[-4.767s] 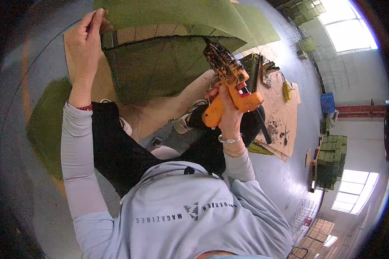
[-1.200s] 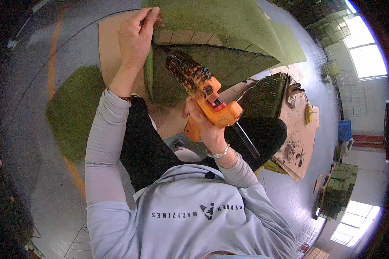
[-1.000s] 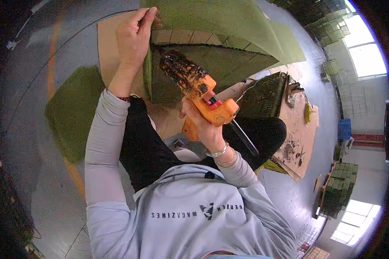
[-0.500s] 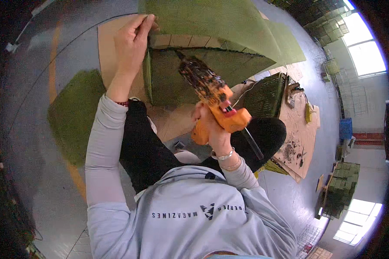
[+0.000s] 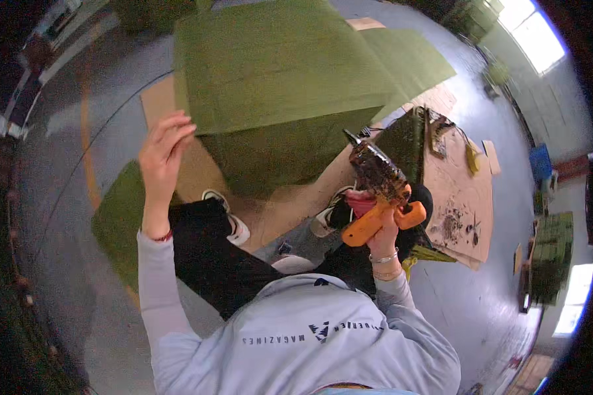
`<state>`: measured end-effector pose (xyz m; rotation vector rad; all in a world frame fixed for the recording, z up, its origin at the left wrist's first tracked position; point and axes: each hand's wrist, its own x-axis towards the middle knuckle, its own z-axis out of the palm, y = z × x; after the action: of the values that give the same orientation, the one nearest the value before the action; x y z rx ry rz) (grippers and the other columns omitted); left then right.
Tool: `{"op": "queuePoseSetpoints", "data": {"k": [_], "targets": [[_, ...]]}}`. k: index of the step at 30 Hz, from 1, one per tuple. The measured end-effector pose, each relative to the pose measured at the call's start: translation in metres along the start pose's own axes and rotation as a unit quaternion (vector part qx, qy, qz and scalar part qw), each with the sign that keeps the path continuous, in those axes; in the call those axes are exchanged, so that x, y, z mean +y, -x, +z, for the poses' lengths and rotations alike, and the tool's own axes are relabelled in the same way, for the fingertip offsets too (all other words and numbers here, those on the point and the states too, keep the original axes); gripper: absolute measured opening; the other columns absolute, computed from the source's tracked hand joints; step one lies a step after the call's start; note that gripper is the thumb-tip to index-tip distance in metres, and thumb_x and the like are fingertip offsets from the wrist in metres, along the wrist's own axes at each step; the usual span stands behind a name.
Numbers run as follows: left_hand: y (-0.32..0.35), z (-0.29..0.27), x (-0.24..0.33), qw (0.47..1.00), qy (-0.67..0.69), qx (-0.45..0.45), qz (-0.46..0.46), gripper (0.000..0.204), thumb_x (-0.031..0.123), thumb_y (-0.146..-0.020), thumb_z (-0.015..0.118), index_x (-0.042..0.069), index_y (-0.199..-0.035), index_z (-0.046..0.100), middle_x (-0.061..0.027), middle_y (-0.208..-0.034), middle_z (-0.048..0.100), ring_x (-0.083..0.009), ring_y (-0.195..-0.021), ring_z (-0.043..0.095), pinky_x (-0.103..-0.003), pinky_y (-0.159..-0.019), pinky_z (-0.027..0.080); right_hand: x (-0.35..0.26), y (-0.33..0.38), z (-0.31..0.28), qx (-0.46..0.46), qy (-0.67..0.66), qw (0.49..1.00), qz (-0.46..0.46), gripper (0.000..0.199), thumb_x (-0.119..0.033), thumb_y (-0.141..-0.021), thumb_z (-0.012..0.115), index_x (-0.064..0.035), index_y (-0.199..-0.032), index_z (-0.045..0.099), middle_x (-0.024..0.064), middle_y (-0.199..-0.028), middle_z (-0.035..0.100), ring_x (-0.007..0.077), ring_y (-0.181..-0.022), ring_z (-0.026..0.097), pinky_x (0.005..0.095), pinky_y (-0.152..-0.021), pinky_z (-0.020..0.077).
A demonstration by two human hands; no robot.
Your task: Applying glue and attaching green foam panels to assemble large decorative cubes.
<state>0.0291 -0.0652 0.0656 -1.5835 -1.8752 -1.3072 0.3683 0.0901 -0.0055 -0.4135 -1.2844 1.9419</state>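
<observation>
Orange glue gun (image 5: 379,197) sits in the right hand (image 5: 383,227), fingers wrapped tight round the grip, nozzle up-left twd the green-covered box (image 5: 277,79), not touching it. Left hand (image 5: 163,146) is raised w/ fingers loosely spread, holding nothing, just beside the box's left edge. Cardboard sheet (image 5: 464,197) lies to the right on the grey floor (image 5: 66,171); person's shoes (image 5: 234,224) below the box.

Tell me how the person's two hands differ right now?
The left hand is raised with its fingers loosely open, holding nothing, close to the edge of the big green box. The right hand is closed around the orange handle of a grimy glue gun, its nozzle pointing toward the box. The left wrist wears a thin red band, the right one pale bracelets. Both are bare and come out of light grey sleeves.
</observation>
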Motion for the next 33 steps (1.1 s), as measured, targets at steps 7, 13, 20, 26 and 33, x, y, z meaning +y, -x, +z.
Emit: {"op": "queuePoseSetpoints", "data": {"k": [7, 13, 20, 26, 33], "targets": [[0.011, -0.012, 0.004, 0.981, -0.158, -0.051, 0.096, 0.026, -0.005, -0.066, 0.061, 0.006, -0.089, 0.063, -0.0065, -0.096, 0.058, -0.0265, -0.094, 0.056, -0.033, -0.077, 0.048, -0.035, -0.030, -0.021, 0.164, -0.118, 0.979, 0.004, 0.047, -0.044, -0.086, 0.047, -0.0016, -0.105, 0.050, 0.0149, -0.098, 0.059, 0.0272, -0.095, 0.057, 0.0288, -0.060, 0.0499], [0.012, -0.013, 0.001, 0.957, -0.229, -0.056, 0.169, 0.029, -0.008, -0.062, 0.060, 0.004, -0.089, 0.063, -0.0091, -0.089, 0.057, -0.0271, -0.087, 0.058, -0.034, -0.068, 0.051, -0.067, -0.062, -0.028, 0.182, -0.196, 0.963, 0.018, 0.033, -0.030, -0.088, 0.048, -0.0006, -0.103, 0.052, 0.0140, -0.098, 0.059, 0.0258, -0.096, 0.057, 0.0231, -0.052, 0.0505], [0.017, -0.016, -0.001, 0.958, -0.225, -0.067, 0.165, 0.026, -0.006, -0.063, 0.062, 0.003, -0.087, 0.063, -0.0091, -0.088, 0.057, -0.0265, -0.085, 0.058, -0.034, -0.068, 0.051, -0.073, -0.077, -0.059, 0.177, -0.132, 0.973, -0.066, 0.038, -0.035, -0.086, 0.052, -0.0055, -0.110, 0.051, 0.0127, -0.099, 0.059, 0.0208, -0.092, 0.058, 0.0221, -0.052, 0.0506], [0.015, -0.005, 0.005, 0.955, -0.239, -0.071, 0.163, 0.021, -0.006, -0.069, 0.063, 0.001, -0.088, 0.062, -0.0096, -0.088, 0.059, -0.0279, -0.086, 0.058, -0.034, -0.070, 0.051, -0.130, -0.095, -0.208, -0.306, -0.138, 0.929, -0.157, 0.038, -0.045, -0.087, 0.048, -0.0126, -0.105, 0.053, 0.0029, -0.101, 0.057, 0.0150, -0.083, 0.056, 0.0301, -0.073, 0.0478], [0.021, -0.005, 0.001, 0.945, -0.275, -0.100, 0.144, 0.019, -0.007, -0.075, 0.060, -0.002, -0.093, 0.060, -0.0116, -0.094, 0.058, -0.0294, -0.093, 0.056, -0.038, -0.075, 0.049, -0.077, -0.065, -0.397, 0.455, -0.091, 0.874, -0.141, 0.042, -0.042, -0.074, 0.067, -0.0170, -0.104, 0.051, -0.0003, -0.077, 0.055, 0.0157, -0.057, 0.056, 0.0298, -0.049, 0.0503]]}}
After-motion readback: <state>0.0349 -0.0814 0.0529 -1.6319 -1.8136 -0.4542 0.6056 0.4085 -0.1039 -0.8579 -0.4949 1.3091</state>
